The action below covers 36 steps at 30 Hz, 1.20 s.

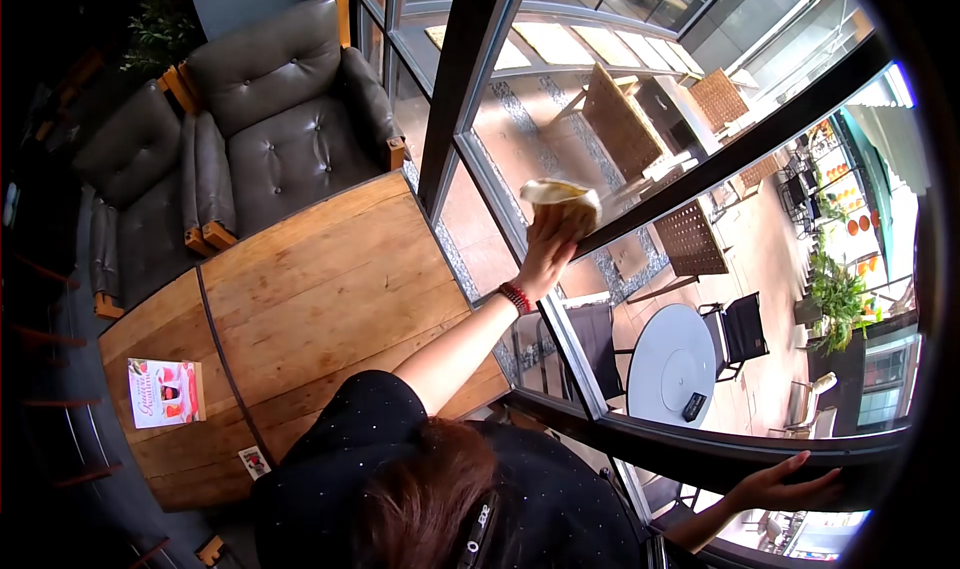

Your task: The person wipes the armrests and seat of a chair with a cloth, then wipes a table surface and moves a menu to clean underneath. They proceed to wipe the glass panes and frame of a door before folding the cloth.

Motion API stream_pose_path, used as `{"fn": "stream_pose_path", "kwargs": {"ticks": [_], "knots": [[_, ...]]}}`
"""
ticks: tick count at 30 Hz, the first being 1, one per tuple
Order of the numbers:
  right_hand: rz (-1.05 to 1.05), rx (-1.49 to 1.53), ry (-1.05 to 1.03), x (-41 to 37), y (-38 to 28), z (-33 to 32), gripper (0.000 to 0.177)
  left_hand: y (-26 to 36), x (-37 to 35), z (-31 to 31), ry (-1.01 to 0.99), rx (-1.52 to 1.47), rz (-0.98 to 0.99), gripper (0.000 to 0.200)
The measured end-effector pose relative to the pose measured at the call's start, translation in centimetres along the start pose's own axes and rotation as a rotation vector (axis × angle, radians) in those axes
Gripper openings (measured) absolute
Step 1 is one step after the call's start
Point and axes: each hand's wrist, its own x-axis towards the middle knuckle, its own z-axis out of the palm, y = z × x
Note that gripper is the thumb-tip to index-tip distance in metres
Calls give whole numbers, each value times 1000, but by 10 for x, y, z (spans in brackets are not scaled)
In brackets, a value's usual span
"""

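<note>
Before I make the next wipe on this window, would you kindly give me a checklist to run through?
1. Grip on cloth: ok, the left hand fingers hold it against the glass.
2. Bracing: ok, the right hand lies open on the lower window frame.
3. Reaching arm clear of the wooden table: ok.
4. Menu card out of the way: ok, at the table's far edge.
5. Cloth clean enough: cannot tell.
6. Streaks left on the pane: cannot tell.
</note>
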Motion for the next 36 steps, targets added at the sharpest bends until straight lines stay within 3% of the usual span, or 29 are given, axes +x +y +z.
{"fn": "stream_pose_path", "kwargs": {"ticks": [5,7,11,13,15,18,21,24,25,27,29,30,33,36], "knots": [[14,-18,-14,-2,-1,0,51,-41,-51,1,-49,-11,-190,42],[1,-36,-17,-2,1,-1,51,-53,-55,1,-87,102,-260,53],[-14,-50,-8,-2,4,1,52,-77,-44,12,87,-90,-387,62],[18,31,24,-2,-2,2,50,-93,-32,15,143,32,-325,63],[15,37,48,2,-10,1,50,-100,-18,10,166,-7,-406,67],[-1,-4,44,3,-10,-1,49,-147,4,8,178,142,-517,73],[9,-23,34,4,-11,-1,48,-189,43,-10,206,150,-498,71],[37,-42,13,1,-9,0,47,-274,72,-18,114,229,-414,72],[40,-64,8,1,-9,0,47,-262,89,-30,31,448,-570,70],[-9,-91,1,4,-8,-1,46,-356,101,-22,50,864,-428,63],[156,115,-43,5,-23,-8,56,-350,128,-37,294,-261,-526,58],[239,218,-68,8,-29,-10,62,-340,134,-39,323,-418,-545,58],[255,190,-33,8,-32,-10,60,-261,158,-49,182,-92,-493,59],[156,-1,-34,1,-14,-3,47,-164,191,-59,101,-45,-351,61]]}}
